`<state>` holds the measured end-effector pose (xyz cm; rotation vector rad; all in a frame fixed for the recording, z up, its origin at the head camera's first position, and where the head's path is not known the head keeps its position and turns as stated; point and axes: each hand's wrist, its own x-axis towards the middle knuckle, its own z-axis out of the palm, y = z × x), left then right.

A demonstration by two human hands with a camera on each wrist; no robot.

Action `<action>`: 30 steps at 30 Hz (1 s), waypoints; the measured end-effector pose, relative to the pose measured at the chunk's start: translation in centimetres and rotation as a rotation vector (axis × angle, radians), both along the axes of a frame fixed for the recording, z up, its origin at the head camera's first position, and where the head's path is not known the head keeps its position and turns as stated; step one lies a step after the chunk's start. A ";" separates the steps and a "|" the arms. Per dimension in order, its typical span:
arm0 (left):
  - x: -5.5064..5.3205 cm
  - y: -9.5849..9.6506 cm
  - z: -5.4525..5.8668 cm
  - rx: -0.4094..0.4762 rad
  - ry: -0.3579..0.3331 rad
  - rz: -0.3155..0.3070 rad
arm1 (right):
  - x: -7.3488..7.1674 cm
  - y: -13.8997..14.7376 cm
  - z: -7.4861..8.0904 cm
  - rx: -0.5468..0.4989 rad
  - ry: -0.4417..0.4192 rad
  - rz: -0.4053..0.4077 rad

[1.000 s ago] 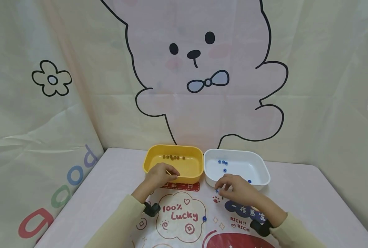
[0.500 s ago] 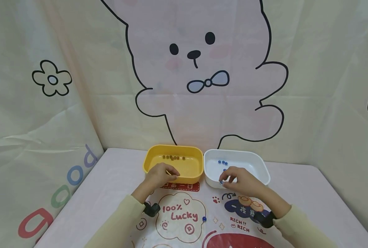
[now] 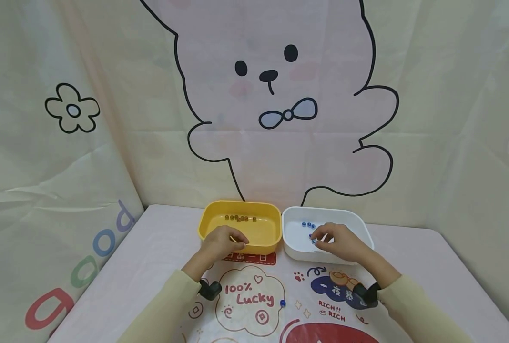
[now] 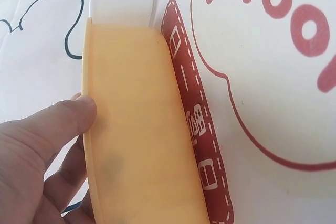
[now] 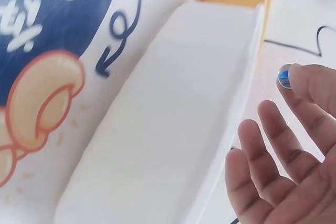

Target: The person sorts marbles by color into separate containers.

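My left hand (image 3: 220, 242) holds the near rim of a yellow plastic tub (image 3: 263, 234), thumb outside the wall and fingers inside in the left wrist view. Several brownish marbles (image 3: 241, 218) lie along the tub's far side. Over the white tub (image 3: 349, 228) is my right hand (image 3: 339, 242), pinching a blue glass marble (image 5: 285, 76) between thumb and index finger, its other fingers loosely bent. Several blue marbles (image 3: 309, 224) rest in the white tub, partly hidden by this hand. One dark blue marble (image 3: 282, 303) lies on the table in front.
Both tubs stand side by side near the back of a table with a printed cloth (image 3: 254, 290). A wall hanging with a drawn bear (image 3: 276, 157) rises right behind them. Black wrist straps (image 3: 210, 289) sit below the sleeves.
My right hand has moved up and right from the table in front of the white tub to over its inside, carrying the blue marble. The left hand stays on the yellow tub.
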<state>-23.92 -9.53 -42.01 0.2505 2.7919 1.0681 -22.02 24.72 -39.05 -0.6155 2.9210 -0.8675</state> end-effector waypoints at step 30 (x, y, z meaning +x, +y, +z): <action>-0.1 0.0 0.0 0.014 -0.007 -0.002 | -5.4 2.8 -5.2 0.024 -0.191 -0.229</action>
